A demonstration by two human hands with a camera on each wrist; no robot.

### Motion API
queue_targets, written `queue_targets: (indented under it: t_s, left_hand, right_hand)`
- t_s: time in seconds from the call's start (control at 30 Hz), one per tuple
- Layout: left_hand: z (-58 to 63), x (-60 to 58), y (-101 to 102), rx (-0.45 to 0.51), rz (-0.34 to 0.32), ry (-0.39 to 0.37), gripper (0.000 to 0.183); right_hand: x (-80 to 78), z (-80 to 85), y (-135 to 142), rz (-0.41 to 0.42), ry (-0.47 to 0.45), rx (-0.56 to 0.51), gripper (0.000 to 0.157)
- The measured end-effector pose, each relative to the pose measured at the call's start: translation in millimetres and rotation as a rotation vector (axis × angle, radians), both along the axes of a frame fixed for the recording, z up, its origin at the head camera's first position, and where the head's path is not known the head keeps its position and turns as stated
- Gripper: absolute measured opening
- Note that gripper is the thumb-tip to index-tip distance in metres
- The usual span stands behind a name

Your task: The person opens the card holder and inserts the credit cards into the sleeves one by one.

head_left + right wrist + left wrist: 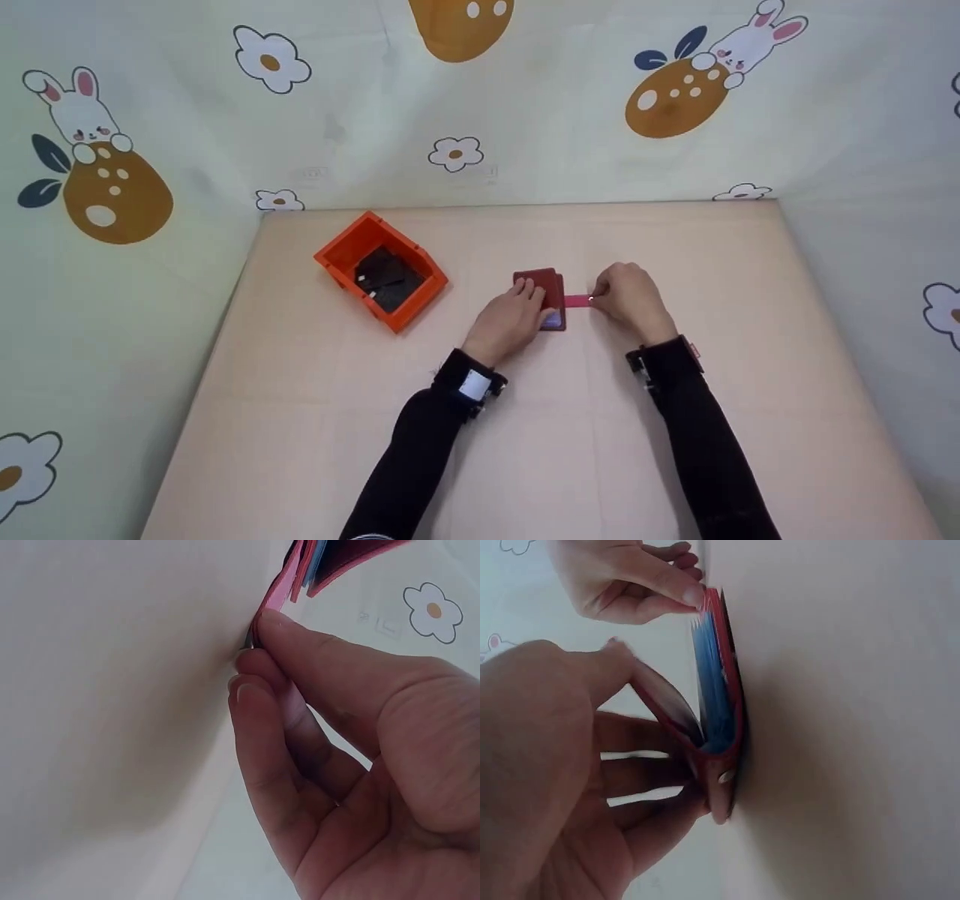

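Observation:
A dark red card holder (536, 282) lies on the table in front of me, its cover partly raised in the left wrist view. Blue-tinted clear sleeves (711, 679) show between its covers, and a snap stud (726, 776) sits on its spine side. My left hand (506, 322) holds it from the left, thumb at the cover's edge and fingers behind the spine. A pinkish-red strap (577, 301) sticks out from the holder's right side. Between thumb and fingertips, my right hand (634, 300) pinches the strap's end, close over the table.
An orange plastic bin (421, 304) stands at the back left, holding several flat black pieces (386, 274) with small white marks. The pale table (525, 465) ends at patterned cloth walls (360, 142) at the back and both sides.

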State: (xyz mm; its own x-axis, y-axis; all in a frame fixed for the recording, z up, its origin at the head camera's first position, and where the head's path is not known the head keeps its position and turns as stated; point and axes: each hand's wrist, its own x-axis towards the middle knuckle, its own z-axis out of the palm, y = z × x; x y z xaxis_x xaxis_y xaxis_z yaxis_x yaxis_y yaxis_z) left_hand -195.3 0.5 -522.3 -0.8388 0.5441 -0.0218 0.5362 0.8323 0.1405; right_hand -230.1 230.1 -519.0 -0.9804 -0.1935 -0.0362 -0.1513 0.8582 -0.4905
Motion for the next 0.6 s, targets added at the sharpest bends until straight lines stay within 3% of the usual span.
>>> queue_targets:
  t_s: [0.13,0.2,0.43,0.6]
  left_hand:
    - [3.9,3.6,-1,0.020,-0.036,0.089,0.049]
    - [7.7,3.4,-2,0.039,-0.018,0.109,0.050]
    - [31.5,-5.7,-25,0.218,0.201,-0.040,0.039]
    - [29.9,-11.9,-46,0.213,0.355,-0.157,0.053]
  right_hand:
    - [-0.8,-1.2,-2,0.006,-0.009,-0.005,0.004]
    - [-0.3,-1.0,-2,0.006,-0.004,-0.005,0.004]
    - [1.0,0.9,-1,-0.030,-0.031,-0.022,0.006]
    - [0.9,2.8,3,-0.039,-0.036,-0.008,0.007]
